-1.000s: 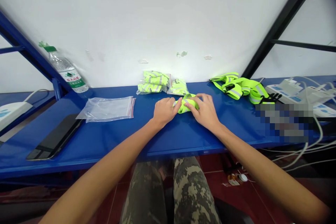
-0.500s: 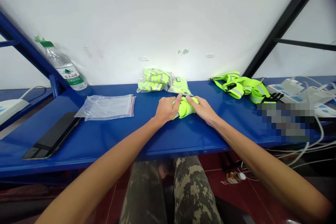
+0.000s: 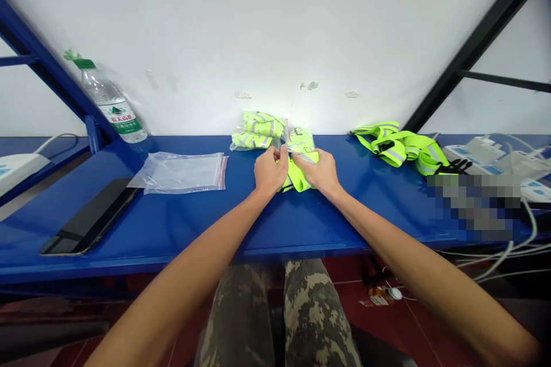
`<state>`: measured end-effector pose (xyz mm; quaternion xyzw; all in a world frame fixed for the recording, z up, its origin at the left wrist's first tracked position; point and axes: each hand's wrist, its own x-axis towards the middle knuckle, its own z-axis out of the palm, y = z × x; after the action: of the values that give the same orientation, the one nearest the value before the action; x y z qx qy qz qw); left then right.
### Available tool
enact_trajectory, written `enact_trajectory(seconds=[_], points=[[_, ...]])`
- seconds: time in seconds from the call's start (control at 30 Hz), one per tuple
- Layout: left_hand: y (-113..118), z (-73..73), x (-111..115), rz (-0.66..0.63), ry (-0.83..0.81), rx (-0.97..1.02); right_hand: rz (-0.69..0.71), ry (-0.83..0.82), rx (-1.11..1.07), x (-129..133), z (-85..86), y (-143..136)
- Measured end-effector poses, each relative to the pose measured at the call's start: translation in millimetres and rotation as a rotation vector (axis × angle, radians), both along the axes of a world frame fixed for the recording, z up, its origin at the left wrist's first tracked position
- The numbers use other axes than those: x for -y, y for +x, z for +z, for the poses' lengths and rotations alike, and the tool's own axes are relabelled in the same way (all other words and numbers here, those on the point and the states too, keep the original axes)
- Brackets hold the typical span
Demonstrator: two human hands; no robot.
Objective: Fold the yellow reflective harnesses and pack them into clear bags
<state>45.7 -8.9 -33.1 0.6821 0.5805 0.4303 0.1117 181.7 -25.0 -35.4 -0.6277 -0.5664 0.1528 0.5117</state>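
Observation:
Between my two hands is a folded neon-yellow reflective strap [image 3: 298, 178] with grey stripes, low over the blue table. My left hand [image 3: 271, 171] grips its left side, thumb on top and fingers curled. From the right, my right hand [image 3: 321, 173] pinches the folds with its thumb laid across them. Parts of the strap are hidden by the fingers. Just behind lies a clear bag holding another yellow strap [image 3: 301, 136]. Left of that, bagged straps [image 3: 258, 129] are stacked against the wall.
Flat clear zip bags [image 3: 185, 172] lie on the left of the blue table [image 3: 206, 223], partly over a dark phone or tablet [image 3: 90, 218]. A water bottle [image 3: 116, 106] leans at the back left. Loose yellow straps [image 3: 400, 146] with black buckles and white power strips [image 3: 486, 152] are on the right.
My hands have shifted their grip on the strap, which is folded differently now, with a flap hanging toward me. The view has moved slightly.

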Motion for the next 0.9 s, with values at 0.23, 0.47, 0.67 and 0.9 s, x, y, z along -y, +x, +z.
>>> enact_trajectory(seconds=[0.23,0.47,0.67,0.9], points=[[-4,5.7,11,0.030,-0.072,0.101,-0.179,0.062,-0.027,-9,3.6,3],[12,10.2,6,-0.307,-0.201,1.104,-0.230,0.186,-0.265,-23,14.6,-28],[7,11.0,3,-0.519,-0.377,1.364,-0.194,0.117,-0.410,-22,1.5,-45],[0,6.1,-1,-0.481,-0.429,1.381,0.033,0.118,-0.560,-19,-4.2,-43]])
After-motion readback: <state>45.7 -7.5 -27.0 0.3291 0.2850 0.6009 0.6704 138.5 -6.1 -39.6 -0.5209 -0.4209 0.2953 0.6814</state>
